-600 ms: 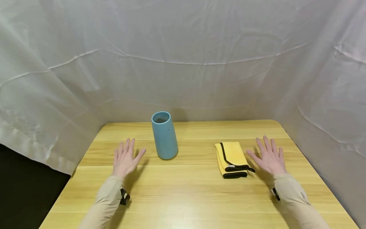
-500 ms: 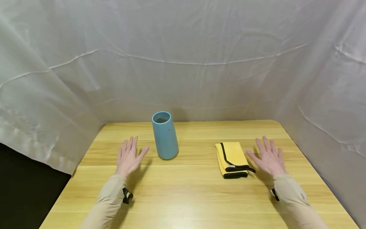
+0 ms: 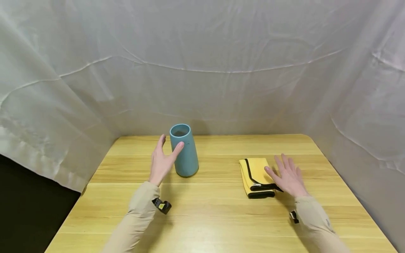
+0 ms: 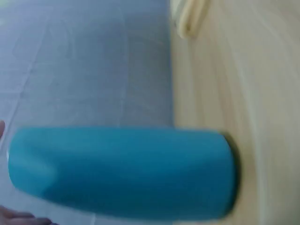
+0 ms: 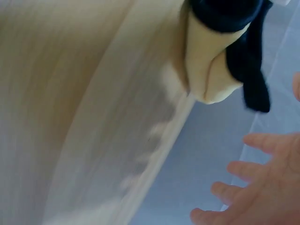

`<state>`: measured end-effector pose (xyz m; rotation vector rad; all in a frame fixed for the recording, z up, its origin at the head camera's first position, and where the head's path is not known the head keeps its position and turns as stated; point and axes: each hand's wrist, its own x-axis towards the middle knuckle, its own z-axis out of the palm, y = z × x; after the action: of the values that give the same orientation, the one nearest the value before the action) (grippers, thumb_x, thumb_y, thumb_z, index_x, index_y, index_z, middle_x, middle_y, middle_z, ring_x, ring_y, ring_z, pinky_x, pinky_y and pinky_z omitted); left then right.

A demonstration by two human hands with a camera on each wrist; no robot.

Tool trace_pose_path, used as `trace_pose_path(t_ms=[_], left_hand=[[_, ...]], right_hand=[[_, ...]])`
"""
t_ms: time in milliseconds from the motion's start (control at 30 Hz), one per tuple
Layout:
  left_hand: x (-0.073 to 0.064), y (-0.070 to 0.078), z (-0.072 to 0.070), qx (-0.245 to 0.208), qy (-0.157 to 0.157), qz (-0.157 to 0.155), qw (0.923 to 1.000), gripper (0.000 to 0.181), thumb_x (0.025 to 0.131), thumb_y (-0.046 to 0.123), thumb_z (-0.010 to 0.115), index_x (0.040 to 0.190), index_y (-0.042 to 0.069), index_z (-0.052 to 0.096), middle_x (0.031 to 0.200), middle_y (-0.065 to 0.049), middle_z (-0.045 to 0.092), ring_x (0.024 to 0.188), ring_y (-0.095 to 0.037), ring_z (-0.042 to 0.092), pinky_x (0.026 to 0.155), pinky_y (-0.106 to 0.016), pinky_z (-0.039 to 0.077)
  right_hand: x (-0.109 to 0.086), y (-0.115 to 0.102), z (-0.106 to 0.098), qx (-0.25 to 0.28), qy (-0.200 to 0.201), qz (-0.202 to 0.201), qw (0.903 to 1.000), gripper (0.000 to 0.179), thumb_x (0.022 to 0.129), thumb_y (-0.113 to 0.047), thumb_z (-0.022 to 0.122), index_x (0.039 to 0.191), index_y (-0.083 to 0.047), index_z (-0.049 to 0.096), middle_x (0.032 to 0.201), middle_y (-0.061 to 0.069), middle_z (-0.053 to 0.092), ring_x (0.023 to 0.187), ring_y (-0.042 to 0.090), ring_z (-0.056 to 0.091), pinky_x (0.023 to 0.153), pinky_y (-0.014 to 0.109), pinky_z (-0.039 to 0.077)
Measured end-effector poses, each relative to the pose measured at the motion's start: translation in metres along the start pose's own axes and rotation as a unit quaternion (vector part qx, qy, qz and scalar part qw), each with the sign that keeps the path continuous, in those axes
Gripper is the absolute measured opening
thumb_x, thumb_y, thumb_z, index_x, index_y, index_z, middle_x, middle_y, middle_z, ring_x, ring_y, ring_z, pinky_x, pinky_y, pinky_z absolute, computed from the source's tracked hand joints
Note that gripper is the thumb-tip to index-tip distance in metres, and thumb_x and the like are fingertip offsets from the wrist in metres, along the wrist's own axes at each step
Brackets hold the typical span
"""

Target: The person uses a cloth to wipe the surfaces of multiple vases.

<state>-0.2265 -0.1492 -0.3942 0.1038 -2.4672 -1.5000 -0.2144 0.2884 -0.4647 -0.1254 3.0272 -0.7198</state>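
Pale wood worktop [image 3: 221,225] before me, far corners rounded. Whitish sheet [image 3: 209,95] hangs behind far edge and along both sides, creased, long ridge across. Black patch [image 3: 28,207] beyond left edge. I see soft glare on the wood.

in the head view, your left hand [image 3: 160,164] partly hides its own fingers [image 3: 161,141], so you cannot tell if they touch the blue vase [image 3: 186,160]. the inside bottom of this vase is hidden from you, and the dark mark [image 3: 188,143] below its rim is too small to identify. in the left wrist view, the yellow cloth [image 4: 192,16] is blurred and cut by the top edge. in the right wrist view, the right edge cuts your right hand [image 5: 262,187].
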Motion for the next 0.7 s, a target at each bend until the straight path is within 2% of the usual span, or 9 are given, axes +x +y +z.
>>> trace_pose_path(t_ms=[133,233,500,700], left_hand=[[0.006,0.012,0.011,-0.033,0.056,0.026,0.9975,0.097,0.083,0.057,0.076,0.155,0.009,0.036,0.158,-0.016,0.043,0.147,-0.03,0.042,0.121,-0.049,0.035],[0.012,0.016,0.018,-0.045,0.079,0.037,0.9952,0.095,0.081,0.052,0.081,0.152,0.006,0.04,0.152,-0.017,0.05,0.144,-0.03,0.046,0.12,-0.048,0.038],[0.02,0.017,0.025,-0.05,0.102,0.059,0.9918,0.081,0.078,0.044,0.085,0.142,0.006,0.053,0.135,-0.016,0.064,0.132,-0.031,0.057,0.112,-0.05,0.045],[0.022,0.016,0.024,-0.055,0.104,0.066,0.9908,0.075,0.078,0.038,0.087,0.137,0.004,0.057,0.13,-0.018,0.067,0.127,-0.033,0.061,0.11,-0.05,0.048]], right_hand=[[-0.001,-0.007,0.003,0.016,-0.002,-0.004,0.9999,0.088,0.102,-0.063,0.037,0.161,-0.003,0.013,0.166,0.03,-0.003,0.151,0.056,-0.004,0.116,0.077,-0.004],[-0.001,-0.012,0.006,0.021,-0.001,-0.007,0.9998,0.086,0.102,-0.063,0.037,0.16,-0.004,0.017,0.166,0.031,-0.001,0.151,0.057,-0.003,0.115,0.078,-0.003],[0.0,-0.021,0.01,0.03,-0.004,-0.012,0.9995,0.084,0.102,-0.062,0.038,0.159,-0.003,0.022,0.166,0.03,0.0,0.151,0.057,-0.001,0.115,0.078,-0.003],[0.0,-0.025,0.011,0.03,0.002,-0.018,0.9994,0.081,0.102,-0.06,0.04,0.157,-0.001,0.028,0.165,0.033,0.006,0.149,0.058,0.006,0.115,0.078,0.001]])
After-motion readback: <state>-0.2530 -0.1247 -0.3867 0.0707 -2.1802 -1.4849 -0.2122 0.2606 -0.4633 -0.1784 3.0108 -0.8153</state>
